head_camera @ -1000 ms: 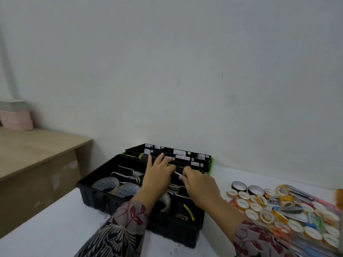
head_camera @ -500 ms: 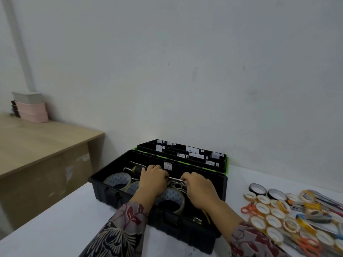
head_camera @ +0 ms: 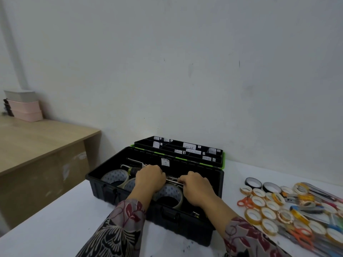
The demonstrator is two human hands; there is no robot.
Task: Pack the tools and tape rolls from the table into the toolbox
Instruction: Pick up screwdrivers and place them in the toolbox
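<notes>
Far left of the hands stands a desk (head_camera: 37, 138) with pink boxes (head_camera: 26, 110) at its back edge. Both hands are inside the open toolbox (head_camera: 185, 227), which sits on the white table (head_camera: 46, 229).

Just left of the left hand (head_camera: 150, 179) a big roll (head_camera: 115, 178) lies in the box, with a dark-handled tool (head_camera: 132, 170) beyond it. The left hand is curled tight, knuckles up. A thin metal tool (head_camera: 171, 180) runs from under it to the right hand (head_camera: 196, 189), also curled, which pinches the other end. A second big roll (head_camera: 169, 194) sits below the tool, between the wrists.

Behind the hands the lid (head_camera: 185, 151) lies open, with labelled compartments. Well right of the right hand, on the table, are many small rolls (head_camera: 263, 206), orange scissors (head_camera: 243, 202) and other tools, not yet packed.

The step in hand looks like seating the metal tool across the box, above the rolls. Most of the packing remains.

The next move probably calls for both hands to let go once the tool lies flat. The right hand would then reach to the pile at its right. The tool may rock on the round rolls beneath it.
</notes>
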